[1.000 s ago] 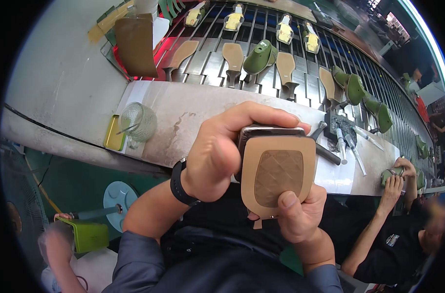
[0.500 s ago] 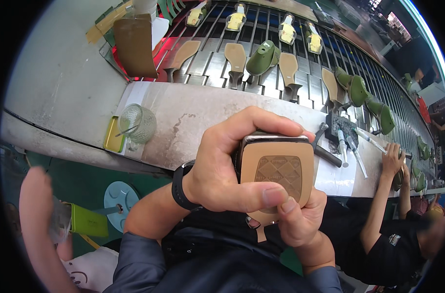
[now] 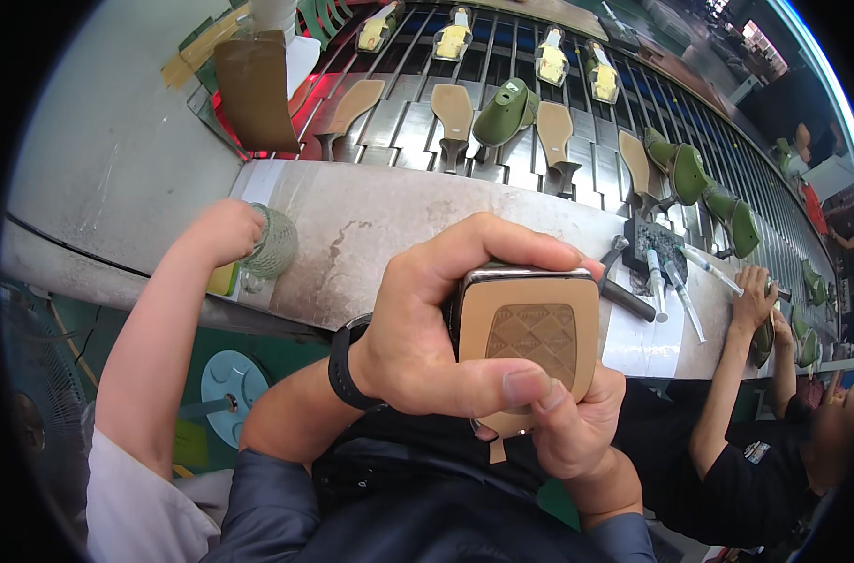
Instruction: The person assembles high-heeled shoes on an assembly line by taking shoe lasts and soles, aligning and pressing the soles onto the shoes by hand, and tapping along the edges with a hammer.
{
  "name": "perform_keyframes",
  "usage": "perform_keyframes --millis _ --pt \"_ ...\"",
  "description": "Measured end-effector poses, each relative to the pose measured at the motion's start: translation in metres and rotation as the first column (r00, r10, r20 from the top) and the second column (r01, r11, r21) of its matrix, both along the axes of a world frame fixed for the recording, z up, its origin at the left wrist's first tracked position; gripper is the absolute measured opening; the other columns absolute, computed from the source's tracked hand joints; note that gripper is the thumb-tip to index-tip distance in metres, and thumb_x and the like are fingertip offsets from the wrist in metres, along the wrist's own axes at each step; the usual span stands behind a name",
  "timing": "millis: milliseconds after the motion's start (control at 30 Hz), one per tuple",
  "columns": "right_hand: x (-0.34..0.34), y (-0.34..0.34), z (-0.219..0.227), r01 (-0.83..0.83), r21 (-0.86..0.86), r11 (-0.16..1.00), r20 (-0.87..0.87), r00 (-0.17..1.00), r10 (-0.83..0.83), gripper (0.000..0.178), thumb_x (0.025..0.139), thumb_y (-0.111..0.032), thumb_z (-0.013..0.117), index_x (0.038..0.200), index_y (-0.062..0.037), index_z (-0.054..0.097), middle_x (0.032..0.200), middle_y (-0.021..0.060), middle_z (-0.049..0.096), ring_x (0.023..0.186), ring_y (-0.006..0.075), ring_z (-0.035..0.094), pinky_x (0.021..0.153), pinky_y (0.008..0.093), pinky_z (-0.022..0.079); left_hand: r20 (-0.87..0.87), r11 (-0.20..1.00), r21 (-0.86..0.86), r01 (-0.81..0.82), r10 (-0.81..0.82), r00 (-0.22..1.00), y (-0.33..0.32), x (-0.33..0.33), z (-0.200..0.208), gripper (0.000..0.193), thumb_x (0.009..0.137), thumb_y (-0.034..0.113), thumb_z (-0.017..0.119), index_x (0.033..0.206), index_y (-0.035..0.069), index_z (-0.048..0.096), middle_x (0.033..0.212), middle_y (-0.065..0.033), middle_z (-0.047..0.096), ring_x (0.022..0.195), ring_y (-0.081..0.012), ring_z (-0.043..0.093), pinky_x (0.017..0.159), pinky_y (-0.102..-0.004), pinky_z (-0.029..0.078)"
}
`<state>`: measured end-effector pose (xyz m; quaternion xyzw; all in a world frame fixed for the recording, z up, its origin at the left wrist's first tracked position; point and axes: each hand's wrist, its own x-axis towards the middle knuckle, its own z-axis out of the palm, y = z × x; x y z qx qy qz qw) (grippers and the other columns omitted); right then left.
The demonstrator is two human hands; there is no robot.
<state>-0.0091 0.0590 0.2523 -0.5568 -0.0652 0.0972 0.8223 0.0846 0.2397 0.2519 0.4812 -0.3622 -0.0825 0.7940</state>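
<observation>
A square-toed shoe is held in front of me with its tan sole facing up, and a darker quilted patch covers the sole's middle. A shiny dark edge of the upper shows at the toe. My left hand, with a black band at the wrist, wraps the shoe's left side and toe, thumb across the sole. My right hand closes round the lower right side, its thumb pressed on the sole beside the left thumb. A narrow tan tab sticks out below. Most of the upper is hidden.
Beyond the workbench, a conveyor carries tan soles and green shoe lasts. A hammer and several syringes lie at right. Co-workers' arms reach in on both sides, one at a glass jar.
At left, a co-worker's arm has reached over the bench to the glass jar. My hands keep their grip on the shoe, which has shifted slightly.
</observation>
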Motion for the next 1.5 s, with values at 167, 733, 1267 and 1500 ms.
perform_keyframes --millis 167,733,1267,1500 --pt "0.000 0.001 -0.001 -0.010 0.000 1.000 0.001 1.000 0.010 0.030 0.105 -0.015 0.060 0.110 0.0114 0.073 0.088 0.0182 0.078 0.074 0.0210 0.077 0.065 0.0307 0.063 0.006 1.000 0.007 0.006 -0.006 1.000 0.002 0.000 0.000 0.078 0.081 0.034 0.089 0.134 -0.007 0.050 0.134 -0.0392 0.059 0.124 -0.0414 0.065 0.105 -0.0529 0.055" --pt "-0.007 0.023 -0.004 0.067 -0.151 0.986 0.034 0.997 -0.062 0.020 0.099 -0.011 0.068 0.090 0.0036 0.078 0.073 0.0097 0.077 0.059 0.0122 0.071 0.054 0.0255 0.055 -0.341 0.942 0.284 -0.181 0.276 0.898 0.020 -0.025 0.056 0.015 0.090 0.008 0.064 0.100 -0.003 0.064 0.110 -0.0322 0.074 0.103 -0.0318 0.075 0.094 -0.0435 0.060" --pt "0.061 -0.002 0.014 -0.004 0.055 0.998 -0.141 0.990 0.012 0.044 0.108 -0.030 0.057 0.117 0.0124 0.062 0.089 0.0203 0.073 0.064 0.0218 0.072 0.055 0.0316 0.061 -0.325 0.996 -0.002 0.092 -0.088 0.942 0.021 0.053 0.021 0.062 0.116 0.041 0.031 0.147 -0.009 0.050 0.134 -0.0166 0.068 0.122 -0.0208 0.067 0.105 -0.0345 0.053" --pt "0.070 -0.002 0.013 0.020 0.069 0.997 -0.091 0.996 -0.014 0.041 0.109 -0.027 0.056 0.119 0.0119 0.061 0.091 0.0204 0.073 0.063 0.0220 0.072 0.053 0.0314 0.061 -0.071 0.993 0.102 -0.060 0.067 0.995 0.014 0.068 0.005 0.055 0.114 0.038 0.044 0.142 -0.007 0.057 0.125 -0.0142 0.072 0.111 -0.0158 0.071 0.097 -0.0289 0.057"
